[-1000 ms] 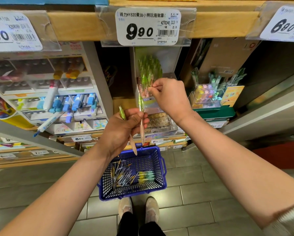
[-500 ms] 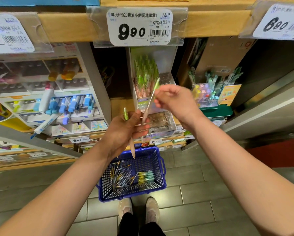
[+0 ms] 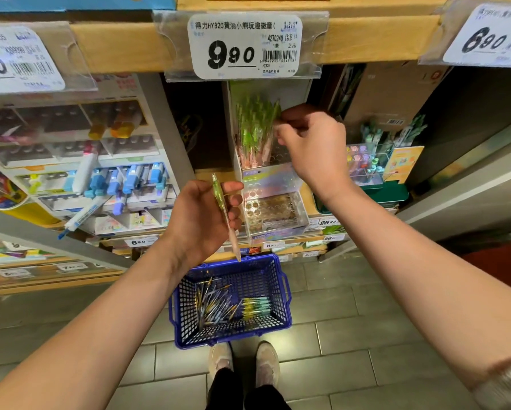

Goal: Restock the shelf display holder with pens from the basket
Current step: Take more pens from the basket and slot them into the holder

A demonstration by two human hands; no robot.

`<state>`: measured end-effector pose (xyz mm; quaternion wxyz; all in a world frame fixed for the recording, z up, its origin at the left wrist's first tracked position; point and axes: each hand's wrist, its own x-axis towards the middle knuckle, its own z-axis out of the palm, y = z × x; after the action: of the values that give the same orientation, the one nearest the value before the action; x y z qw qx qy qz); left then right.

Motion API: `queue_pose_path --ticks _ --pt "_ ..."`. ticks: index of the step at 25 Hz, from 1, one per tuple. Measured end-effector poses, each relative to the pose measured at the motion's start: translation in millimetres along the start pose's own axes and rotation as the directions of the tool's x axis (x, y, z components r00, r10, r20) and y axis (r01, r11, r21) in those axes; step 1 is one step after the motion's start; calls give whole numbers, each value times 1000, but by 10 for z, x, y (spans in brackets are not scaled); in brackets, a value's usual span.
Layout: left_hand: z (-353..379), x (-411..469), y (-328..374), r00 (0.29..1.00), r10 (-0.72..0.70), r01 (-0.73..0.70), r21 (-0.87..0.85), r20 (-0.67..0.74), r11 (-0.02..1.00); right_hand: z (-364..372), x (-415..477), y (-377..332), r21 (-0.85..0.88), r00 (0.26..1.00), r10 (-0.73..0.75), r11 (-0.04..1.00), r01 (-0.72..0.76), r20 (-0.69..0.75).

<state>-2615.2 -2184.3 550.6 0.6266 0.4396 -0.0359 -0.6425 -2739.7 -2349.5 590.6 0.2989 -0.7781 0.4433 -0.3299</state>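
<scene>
A clear tiered display holder (image 3: 273, 208) stands on the shelf; its upper tier is packed with upright green-capped pens (image 3: 254, 130), its lower tiers show empty holes. My right hand (image 3: 310, 149) is at the upper tier's right side, fingers curled against the top of a pen at the edge of the bunch. My left hand (image 3: 204, 214) holds one green-and-pink pen (image 3: 224, 214) tip down, just left of the holder. Below on the floor sits a blue basket (image 3: 281, 291) with several loose pens (image 3: 227, 306) inside.
A white rack of blue correction tapes and markers (image 3: 100, 179) fills the shelf to the left. A small clear pen display on a green base (image 3: 369, 173) stands to the right. The wooden shelf edge with price tags (image 3: 242, 45) hangs overhead. My shoes (image 3: 242, 362) are behind the basket.
My right hand carried a pen from my left hand up and right to the upper tier of the holder. My left hand now holds a single pen.
</scene>
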Motion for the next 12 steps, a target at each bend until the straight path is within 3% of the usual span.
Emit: queue_pose_path --ticks 7,12 --pt "-18 -36 -28 999 2 1 67 -47 998 146 -172 166 -28 991 -95 995 98 90" --pt "56 -26 -67 987 140 -119 230 -76 966 138 -179 183 -56 991 33 998 -27 126"
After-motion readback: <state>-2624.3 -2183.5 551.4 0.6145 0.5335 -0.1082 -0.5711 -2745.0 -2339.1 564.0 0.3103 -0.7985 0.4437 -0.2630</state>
